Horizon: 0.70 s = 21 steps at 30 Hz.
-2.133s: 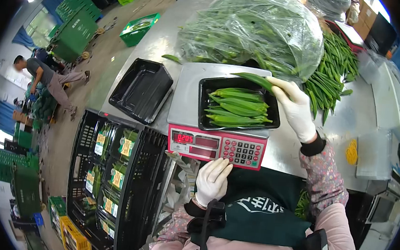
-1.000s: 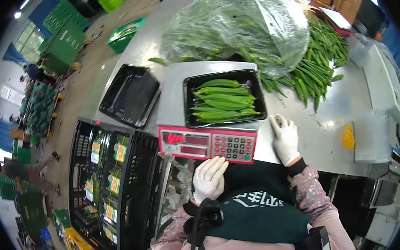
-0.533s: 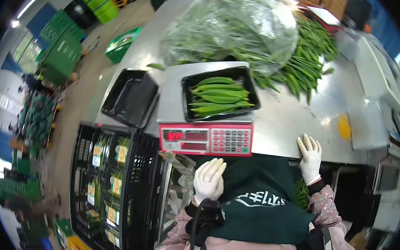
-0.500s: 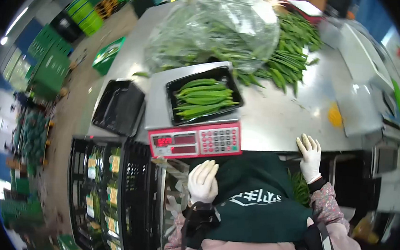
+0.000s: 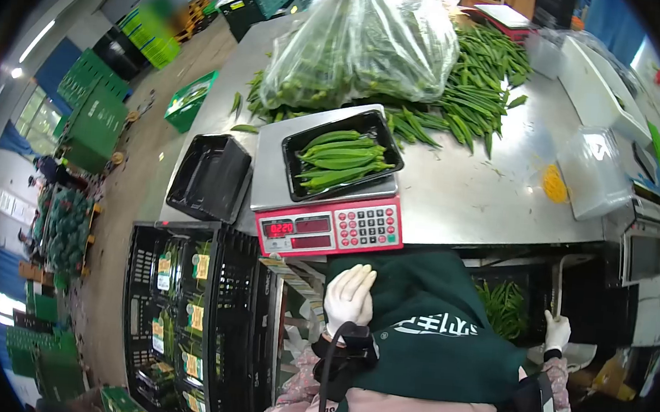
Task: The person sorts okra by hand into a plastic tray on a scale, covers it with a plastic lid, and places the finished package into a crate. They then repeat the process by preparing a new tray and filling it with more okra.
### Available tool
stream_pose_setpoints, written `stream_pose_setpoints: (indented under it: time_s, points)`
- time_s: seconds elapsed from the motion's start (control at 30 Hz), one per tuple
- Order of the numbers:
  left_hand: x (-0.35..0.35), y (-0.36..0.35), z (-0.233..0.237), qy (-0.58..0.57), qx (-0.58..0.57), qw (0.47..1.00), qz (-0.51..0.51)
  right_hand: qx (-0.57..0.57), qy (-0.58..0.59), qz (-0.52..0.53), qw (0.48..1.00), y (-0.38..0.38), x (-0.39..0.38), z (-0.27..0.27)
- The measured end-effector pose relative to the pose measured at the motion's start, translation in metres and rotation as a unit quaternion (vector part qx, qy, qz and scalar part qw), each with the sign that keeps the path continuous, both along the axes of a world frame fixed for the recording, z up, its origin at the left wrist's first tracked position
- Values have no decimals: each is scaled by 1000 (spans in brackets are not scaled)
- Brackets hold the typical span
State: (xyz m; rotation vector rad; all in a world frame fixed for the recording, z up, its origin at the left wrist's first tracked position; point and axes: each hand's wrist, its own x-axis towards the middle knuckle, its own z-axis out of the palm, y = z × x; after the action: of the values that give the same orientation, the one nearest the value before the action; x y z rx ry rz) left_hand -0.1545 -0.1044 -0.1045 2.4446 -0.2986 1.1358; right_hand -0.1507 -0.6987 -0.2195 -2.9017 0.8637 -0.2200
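My left hand (image 5: pixel 349 296), in a white glove, hovers at the front of the dark green apron (image 5: pixel 416 290). Its fingers are loosely stretched with nothing visible in them. Under the table's right side, my gloved right hand (image 5: pixel 558 331) is closed at the lower end of a pale curved bar (image 5: pixel 558 284). Near that hand, loose okra (image 5: pixel 503 306) lies in a dark space below the tabletop. A red-fronted digital scale (image 5: pixel 328 225) stands in front of me with a lit display. On it sits a black tray (image 5: pixel 295 181) holding several okra pods (image 5: pixel 341 160).
Loose okra (image 5: pixel 479 86) and a clear plastic bag of okra (image 5: pixel 366 46) cover the table's back. Stacked empty black trays (image 5: pixel 208 177) stand left of the scale. Below, a black crate (image 5: pixel 217 313) holds labelled packs. Yellow bands (image 5: pixel 554 183) and clear trays (image 5: pixel 596 173) lie right.
My right hand has moved from the table edge down and right to the pale bar. My left hand stays near the apron. The view has shifted slightly.
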Motion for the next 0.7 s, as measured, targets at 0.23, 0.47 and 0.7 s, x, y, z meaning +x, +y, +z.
stream_pose_setpoints:
  time_s: [0.23, 0.47, 0.7]
  points:
    - [13, -7, 12, 3, -7, 1000, 21, 98, -261, 272, 921, 78, 89, 62]
    - [27, 3, 15, 32, 11, 998, 49, -70, -345, 356, 866, 172, 180, 235]
    - [34, 23, 22, 25, -32, 993, 114, -44, -247, 149, 956, 73, 282, 301]
